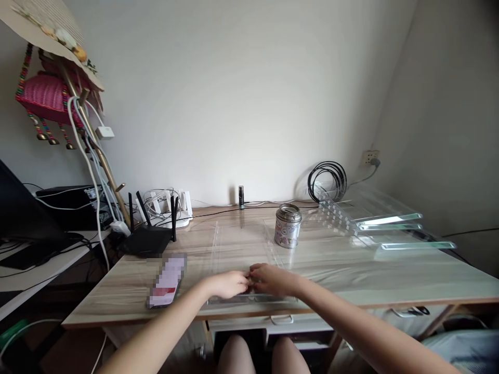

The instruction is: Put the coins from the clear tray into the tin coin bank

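Note:
A clear plastic panel with raised side edges lies flat on the desk in front of me. My left hand and my right hand meet above its near part, fingertips almost touching. The fingers of both hands are bent and drawn together. Whatever they pinch, if anything, is too small or hidden to name. Behind my right hand stands a round metal tin with a floral pattern and a silver lid. A phone, its screen blurred out, lies to the left of my left hand.
A black router and white router with tangled cables stand back left. Along the wall are a small dark bottle and a black cable coil. A clear acrylic rack occupies the right side. The desk's front edge runs before my knees.

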Motion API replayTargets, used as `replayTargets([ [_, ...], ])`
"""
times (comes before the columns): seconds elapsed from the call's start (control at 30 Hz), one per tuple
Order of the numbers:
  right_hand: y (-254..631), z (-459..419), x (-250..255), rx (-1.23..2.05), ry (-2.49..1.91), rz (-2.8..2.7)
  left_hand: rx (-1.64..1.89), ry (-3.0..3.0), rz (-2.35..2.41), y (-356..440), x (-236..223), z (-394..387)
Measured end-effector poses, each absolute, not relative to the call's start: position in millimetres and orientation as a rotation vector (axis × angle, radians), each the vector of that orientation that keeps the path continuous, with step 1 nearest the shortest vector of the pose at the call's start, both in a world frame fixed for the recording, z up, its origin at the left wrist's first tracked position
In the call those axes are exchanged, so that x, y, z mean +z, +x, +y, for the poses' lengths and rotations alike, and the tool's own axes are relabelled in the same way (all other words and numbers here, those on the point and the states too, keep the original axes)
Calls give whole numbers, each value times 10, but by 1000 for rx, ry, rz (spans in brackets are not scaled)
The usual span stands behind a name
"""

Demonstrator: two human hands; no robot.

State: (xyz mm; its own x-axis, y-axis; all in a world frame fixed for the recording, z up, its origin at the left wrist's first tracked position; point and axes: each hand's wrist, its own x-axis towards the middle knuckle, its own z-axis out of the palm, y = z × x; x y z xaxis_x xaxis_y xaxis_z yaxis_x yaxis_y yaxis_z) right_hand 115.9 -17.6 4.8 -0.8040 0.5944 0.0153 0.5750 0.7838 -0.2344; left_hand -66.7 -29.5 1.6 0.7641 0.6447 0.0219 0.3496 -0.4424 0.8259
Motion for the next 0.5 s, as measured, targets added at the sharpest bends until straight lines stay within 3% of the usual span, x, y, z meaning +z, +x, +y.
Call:
replayTargets([
  [0.17, 1231, -189, 283, 739, -1202, -2908, 439, 2129, 939, -643, 131, -422],
  [0.37, 1187, -128, 321, 595, -1540, -2796, 474, 2053, 1174, -456, 104, -499],
  [0.5, 1165, -117, 293, 684, -1742, -2798, 353, 1960, 1332, -329, 43, -443],
])
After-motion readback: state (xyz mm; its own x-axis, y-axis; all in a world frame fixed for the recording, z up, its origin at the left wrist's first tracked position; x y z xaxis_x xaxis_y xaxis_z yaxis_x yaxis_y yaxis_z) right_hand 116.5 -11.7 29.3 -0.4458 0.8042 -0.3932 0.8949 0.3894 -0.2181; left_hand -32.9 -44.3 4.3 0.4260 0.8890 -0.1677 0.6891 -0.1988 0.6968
